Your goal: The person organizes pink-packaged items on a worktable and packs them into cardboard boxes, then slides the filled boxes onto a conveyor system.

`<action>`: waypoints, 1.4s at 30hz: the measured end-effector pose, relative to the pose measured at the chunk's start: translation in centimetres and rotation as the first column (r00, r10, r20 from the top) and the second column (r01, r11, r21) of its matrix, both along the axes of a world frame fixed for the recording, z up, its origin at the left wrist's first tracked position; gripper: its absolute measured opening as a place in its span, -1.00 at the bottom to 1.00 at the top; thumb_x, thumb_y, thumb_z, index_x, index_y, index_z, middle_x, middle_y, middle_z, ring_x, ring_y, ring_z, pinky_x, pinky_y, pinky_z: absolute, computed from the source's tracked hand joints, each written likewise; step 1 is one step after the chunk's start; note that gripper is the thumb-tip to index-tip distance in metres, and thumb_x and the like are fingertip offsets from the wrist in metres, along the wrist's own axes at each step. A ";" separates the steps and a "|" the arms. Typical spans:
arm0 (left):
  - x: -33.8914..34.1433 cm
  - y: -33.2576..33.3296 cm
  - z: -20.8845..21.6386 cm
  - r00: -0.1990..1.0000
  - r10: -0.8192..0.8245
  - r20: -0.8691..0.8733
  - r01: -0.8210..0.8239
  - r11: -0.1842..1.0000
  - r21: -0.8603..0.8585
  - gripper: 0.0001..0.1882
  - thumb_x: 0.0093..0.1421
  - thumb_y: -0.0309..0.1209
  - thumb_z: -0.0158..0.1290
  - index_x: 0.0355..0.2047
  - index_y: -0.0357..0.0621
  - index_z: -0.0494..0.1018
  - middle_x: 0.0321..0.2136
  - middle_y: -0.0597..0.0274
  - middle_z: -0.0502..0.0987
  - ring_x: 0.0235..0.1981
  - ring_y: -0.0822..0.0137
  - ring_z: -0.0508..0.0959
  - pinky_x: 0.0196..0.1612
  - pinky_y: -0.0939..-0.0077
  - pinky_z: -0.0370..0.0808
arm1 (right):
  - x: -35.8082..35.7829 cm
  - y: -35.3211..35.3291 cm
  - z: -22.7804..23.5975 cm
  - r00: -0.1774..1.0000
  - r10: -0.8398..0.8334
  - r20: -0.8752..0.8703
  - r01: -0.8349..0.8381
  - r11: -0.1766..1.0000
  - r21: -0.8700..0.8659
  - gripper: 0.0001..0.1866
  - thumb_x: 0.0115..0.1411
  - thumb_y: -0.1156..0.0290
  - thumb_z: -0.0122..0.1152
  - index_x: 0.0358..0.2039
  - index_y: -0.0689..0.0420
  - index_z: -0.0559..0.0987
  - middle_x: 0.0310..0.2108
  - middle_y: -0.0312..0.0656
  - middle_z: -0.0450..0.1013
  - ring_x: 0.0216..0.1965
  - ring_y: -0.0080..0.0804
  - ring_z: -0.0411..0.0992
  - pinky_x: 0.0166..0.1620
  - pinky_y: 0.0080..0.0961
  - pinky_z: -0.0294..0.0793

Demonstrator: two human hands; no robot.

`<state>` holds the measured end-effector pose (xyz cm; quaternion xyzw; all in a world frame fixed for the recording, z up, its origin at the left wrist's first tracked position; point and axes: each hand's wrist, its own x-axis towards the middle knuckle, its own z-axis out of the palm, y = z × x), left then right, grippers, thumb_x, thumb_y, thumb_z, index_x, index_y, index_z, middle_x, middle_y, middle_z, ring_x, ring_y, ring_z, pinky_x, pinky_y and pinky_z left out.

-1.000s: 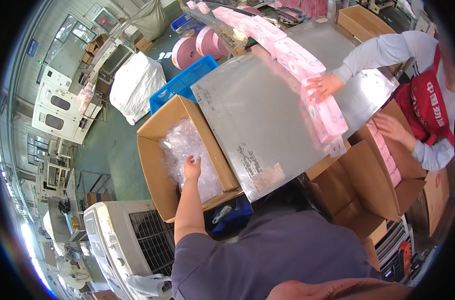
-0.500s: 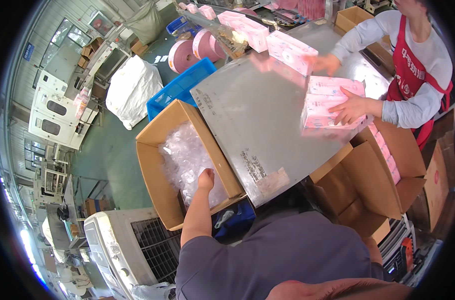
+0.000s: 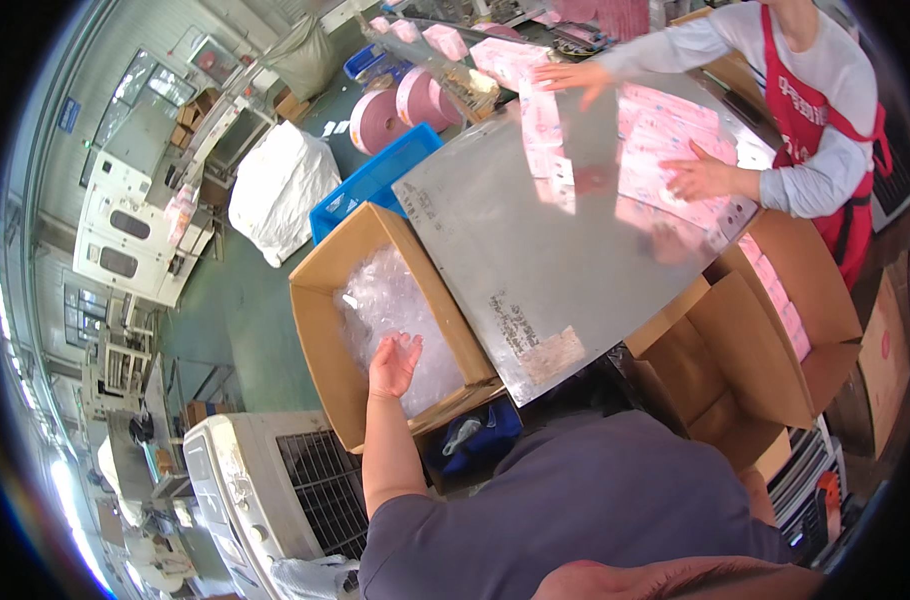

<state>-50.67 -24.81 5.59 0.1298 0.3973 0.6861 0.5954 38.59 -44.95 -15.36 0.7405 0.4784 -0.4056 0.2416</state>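
Note:
My left hand [image 3: 395, 366] is over the near end of a cardboard box [image 3: 315, 330] filled with clear plastic bags [image 3: 390, 300]. Its fingers are parted and curl slightly upward, and I see nothing held in them. Whether the fingertips touch the plastic I cannot tell. Only a bit of my right arm [image 3: 758, 497] shows beside my dark shirt; the right hand itself is hidden. To the right of that box stands a steel table [image 3: 475, 260].
Across the table a co-worker in a red apron [image 3: 800, 105] handles pink tissue packs [image 3: 665, 150]. Open cardboard boxes [image 3: 745, 350] stand at the table's right, one with pink packs inside. A blue crate [image 3: 380, 175], a white sack [image 3: 285, 190] and a grilled machine [image 3: 265, 470] lie leftward.
My left hand has turned and its fingers have spread from a closed shape. The co-worker's far hand moved left along the packs. The view has shifted slightly.

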 end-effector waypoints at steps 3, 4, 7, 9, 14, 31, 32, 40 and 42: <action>4.2 2.2 1.7 0.974 -0.190 0.123 0.175 0.977 0.125 -0.81 0.29 -0.40 0.04 -0.10 -0.11 0.48 -0.21 0.28 0.59 0.04 -0.09 0.51 0.15 0.07 0.46 | 3.2 -0.7 -6.8 0.998 -0.013 -0.055 0.017 0.997 0.079 -0.52 0.08 0.17 0.27 0.06 -0.10 0.59 0.07 -0.17 0.51 0.14 -0.27 0.43 0.11 -0.19 0.46; 6.7 4.4 2.7 0.944 -0.297 0.146 0.274 0.948 0.161 -0.79 0.28 -0.40 0.04 -0.09 -0.11 0.49 -0.22 0.28 0.60 0.05 -0.10 0.50 0.17 0.06 0.45 | 3.6 -1.6 -8.7 1.000 -0.020 -0.006 0.020 1.000 0.004 -0.47 0.05 0.15 0.28 0.09 -0.10 0.56 0.09 -0.18 0.50 0.15 -0.25 0.42 0.12 -0.12 0.44; 15.3 10.0 3.4 0.800 -0.575 0.170 0.537 0.814 0.223 -0.73 0.26 -0.40 0.06 -0.03 -0.12 0.45 -0.14 0.18 0.57 0.08 -0.11 0.48 0.20 -0.01 0.41 | 4.1 -3.6 -10.1 0.989 0.018 0.146 -0.025 0.999 0.040 -0.32 -0.04 0.11 0.32 0.16 -0.07 0.50 0.14 -0.22 0.46 0.18 -0.23 0.41 0.17 -0.02 0.38; 23.3 11.0 4.0 0.688 -0.712 0.141 0.678 0.699 0.227 -0.72 0.27 -0.42 0.04 -0.01 -0.12 0.41 -0.07 0.12 0.53 0.09 -0.07 0.48 0.21 0.02 0.39 | 0.4 -1.2 -6.4 0.954 0.078 0.289 -0.038 0.989 -0.140 -0.34 0.04 -0.04 0.23 0.17 -0.10 0.50 0.14 -0.23 0.46 0.17 -0.28 0.42 0.21 -0.12 0.34; 44.2 8.9 -0.1 0.174 -0.979 -0.106 0.980 0.183 -0.079 -0.64 0.39 -0.25 -0.05 0.13 -0.09 0.38 0.10 0.25 0.45 0.22 0.20 0.38 0.31 0.19 0.22 | -3.9 1.4 2.2 0.940 0.119 0.320 -0.042 0.970 -0.238 -0.35 0.25 -0.24 -0.15 0.10 -0.06 0.56 0.06 -0.24 0.52 0.13 -0.29 0.44 0.22 -0.27 0.28; 46.3 5.5 -2.1 -0.556 0.189 -0.810 0.783 0.444 -0.434 -0.60 0.20 -0.03 0.04 -0.16 -0.03 0.60 -0.20 0.15 0.64 -0.10 0.11 0.60 0.00 0.18 0.48 | -6.6 -1.4 5.0 0.507 -0.808 -0.299 0.860 0.501 0.103 -0.27 0.21 0.26 0.14 0.35 0.05 0.11 -0.01 0.03 0.49 -0.08 -0.15 0.53 -0.11 -0.23 0.55; 46.6 5.3 -1.9 -0.541 0.173 -0.823 0.784 0.459 -0.419 -0.62 0.18 -0.04 0.05 -0.20 -0.02 0.61 -0.24 0.18 0.65 -0.13 0.14 0.61 -0.04 0.22 0.50 | -6.5 -2.8 3.5 0.294 -0.805 -0.515 0.943 0.332 0.018 -0.30 0.17 0.34 0.14 0.31 0.10 0.17 -0.08 0.01 0.51 -0.17 -0.20 0.54 -0.20 -0.26 0.56; 46.4 6.2 -1.9 -0.464 0.143 -0.874 0.831 0.413 -0.374 -0.62 0.19 0.00 0.05 -0.27 -0.01 0.61 -0.39 0.13 0.64 -0.30 0.11 0.63 -0.23 0.20 0.56 | -4.0 -2.4 2.7 0.807 -0.576 -0.131 0.590 0.795 0.141 -0.62 0.23 0.16 0.18 -0.01 0.07 0.58 -0.21 -0.03 0.55 -0.42 -0.34 0.51 -0.39 -0.30 0.48; 45.9 7.2 0.5 -0.577 -0.069 -0.814 0.786 0.224 -0.576 -0.48 0.26 0.06 -0.03 0.01 -0.05 0.50 -0.14 0.03 0.60 -0.06 0.03 0.56 -0.04 0.17 0.51 | -4.6 2.3 8.0 0.916 -0.399 0.025 0.397 0.900 -0.180 -0.53 0.21 0.03 0.16 -0.05 0.14 0.60 -0.16 -0.03 0.56 -0.25 -0.19 0.53 -0.18 -0.27 0.49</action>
